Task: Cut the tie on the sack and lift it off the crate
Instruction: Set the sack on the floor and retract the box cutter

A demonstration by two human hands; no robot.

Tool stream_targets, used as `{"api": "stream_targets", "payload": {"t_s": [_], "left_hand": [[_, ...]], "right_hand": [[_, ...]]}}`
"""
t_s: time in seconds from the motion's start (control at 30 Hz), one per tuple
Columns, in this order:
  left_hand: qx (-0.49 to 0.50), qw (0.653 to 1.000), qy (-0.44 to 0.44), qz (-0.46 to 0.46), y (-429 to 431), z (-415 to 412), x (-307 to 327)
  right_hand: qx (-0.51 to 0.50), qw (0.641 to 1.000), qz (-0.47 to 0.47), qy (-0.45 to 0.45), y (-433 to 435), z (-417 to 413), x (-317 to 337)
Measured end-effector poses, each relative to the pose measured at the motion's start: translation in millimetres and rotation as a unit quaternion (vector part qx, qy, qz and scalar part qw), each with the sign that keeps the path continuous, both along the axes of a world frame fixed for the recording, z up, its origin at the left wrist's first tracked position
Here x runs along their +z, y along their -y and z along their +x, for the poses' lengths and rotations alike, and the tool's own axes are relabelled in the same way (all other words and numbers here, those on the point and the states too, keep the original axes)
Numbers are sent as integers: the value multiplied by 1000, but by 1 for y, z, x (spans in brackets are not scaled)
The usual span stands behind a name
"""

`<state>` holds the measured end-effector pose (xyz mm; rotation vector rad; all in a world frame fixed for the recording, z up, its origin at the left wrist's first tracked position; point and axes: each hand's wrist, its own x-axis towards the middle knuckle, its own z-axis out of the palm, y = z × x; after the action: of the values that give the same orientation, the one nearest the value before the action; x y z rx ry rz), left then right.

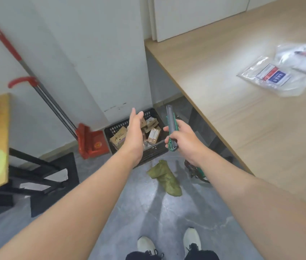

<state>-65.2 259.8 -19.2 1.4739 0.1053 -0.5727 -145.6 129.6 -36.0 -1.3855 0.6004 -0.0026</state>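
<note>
Sack [165, 178] lies on floor below both hands, beside crate [148, 147].

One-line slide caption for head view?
Right hand grips a green utility knife; open left hand above the crate; sack on floor.

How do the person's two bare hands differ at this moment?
The left hand is open, fingers straight, holding nothing; the right hand grips a green and grey utility knife. The left hand's palm faces sideways towards the right hand; the right hand's back faces the camera. Both are bare and reach forward towards the black plastic crate.
</note>
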Motion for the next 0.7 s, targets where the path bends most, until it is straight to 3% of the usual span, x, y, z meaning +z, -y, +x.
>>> {"api": "stream_targets", "payload": {"t_s": [0.37,0.7], "left_hand": [[-86,994,59,-20,-3,-4,142],[-97,991,91,-12,27,-6,161]], "right_hand": [[-150,972,-176,46,-20,-7,133],[-186,932,-312,6,32,-2,160]]}}
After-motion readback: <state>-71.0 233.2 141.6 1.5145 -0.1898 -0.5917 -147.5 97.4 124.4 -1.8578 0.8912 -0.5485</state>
